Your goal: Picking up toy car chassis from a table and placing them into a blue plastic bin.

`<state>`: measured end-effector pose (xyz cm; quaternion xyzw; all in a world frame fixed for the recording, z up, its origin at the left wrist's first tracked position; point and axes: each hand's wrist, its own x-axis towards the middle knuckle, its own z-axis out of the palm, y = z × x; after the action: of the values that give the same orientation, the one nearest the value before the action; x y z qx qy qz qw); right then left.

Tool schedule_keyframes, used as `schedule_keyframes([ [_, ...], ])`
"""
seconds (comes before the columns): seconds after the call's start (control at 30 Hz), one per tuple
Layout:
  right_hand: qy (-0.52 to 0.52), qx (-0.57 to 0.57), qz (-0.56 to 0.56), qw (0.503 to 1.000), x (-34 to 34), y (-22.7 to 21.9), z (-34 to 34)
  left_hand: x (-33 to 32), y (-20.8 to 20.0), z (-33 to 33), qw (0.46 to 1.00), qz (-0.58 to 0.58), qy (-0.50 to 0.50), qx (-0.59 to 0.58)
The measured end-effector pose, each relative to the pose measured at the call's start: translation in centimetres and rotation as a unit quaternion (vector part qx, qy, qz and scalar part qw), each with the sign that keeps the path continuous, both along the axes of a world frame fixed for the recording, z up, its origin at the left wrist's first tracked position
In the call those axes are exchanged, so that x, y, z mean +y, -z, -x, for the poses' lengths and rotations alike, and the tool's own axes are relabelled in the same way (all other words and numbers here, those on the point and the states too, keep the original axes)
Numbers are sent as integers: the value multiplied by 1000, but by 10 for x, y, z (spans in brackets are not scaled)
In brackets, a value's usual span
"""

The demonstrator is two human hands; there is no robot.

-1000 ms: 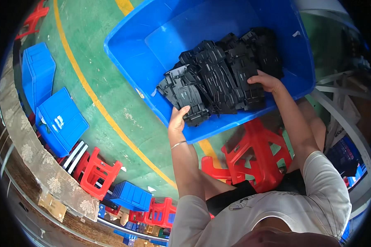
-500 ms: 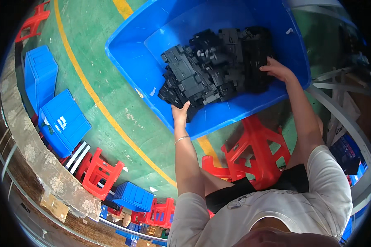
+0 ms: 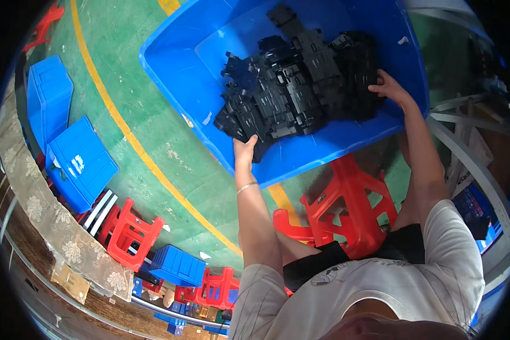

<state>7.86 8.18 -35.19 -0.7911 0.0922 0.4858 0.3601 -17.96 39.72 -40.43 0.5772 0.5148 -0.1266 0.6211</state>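
Note:
A row of black moulded plastic parts (image 3: 292, 93) lies pressed together inside a large blue plastic bin (image 3: 187, 122). At the row's near left end, my left hand (image 3: 244, 152) grips the parts, its thumb on top and its other fingers hidden beneath. My right hand (image 3: 392, 92) is closed at the right end, thumb and a fingertip against the outermost part; the remaining fingers are mostly out of sight. One longer black part (image 3: 286, 20) sticks out past the others toward the bin's far side.
A red plastic stool (image 3: 351, 209) stands under the bin's near edge. Blue bins (image 3: 82, 164) and another red stool (image 3: 131, 235) line the left, beside a patterned cloth-covered surface (image 3: 34, 207). A grey metal frame (image 3: 476, 164) rises at the right. Yellow lines mark the green floor.
The black parts have shifted and tilted between my hands, and a longer one now juts toward the far side. My right hand has moved slightly right and farther away. The view has shifted a little.

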Motion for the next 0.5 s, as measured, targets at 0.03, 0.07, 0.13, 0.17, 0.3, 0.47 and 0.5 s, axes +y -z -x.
schedule_keyframes([
  [0.03,-2,-2,0,1000,-3,0,-2,0,4,-4,1000,0,-2,-2],
  [0.07,-59,-76,67,993,-10,1,-6,-1,7,-8,1000,-8,-6,20],
  [0.13,-115,-148,138,973,-5,-7,-5,-3,-5,-20,998,47,-28,11],
  [0.17,-85,-280,96,951,26,-25,2,1,-9,-15,998,45,-32,14],
  [0.3,-286,-447,-94,842,134,-25,26,10,-12,-3,998,41,38,4],
  [0.47,-577,-492,76,647,191,51,15,6,-21,-10,993,112,40,-6],
  [0.5,-583,-482,98,647,194,63,8,4,-18,-13,994,109,24,0],
])
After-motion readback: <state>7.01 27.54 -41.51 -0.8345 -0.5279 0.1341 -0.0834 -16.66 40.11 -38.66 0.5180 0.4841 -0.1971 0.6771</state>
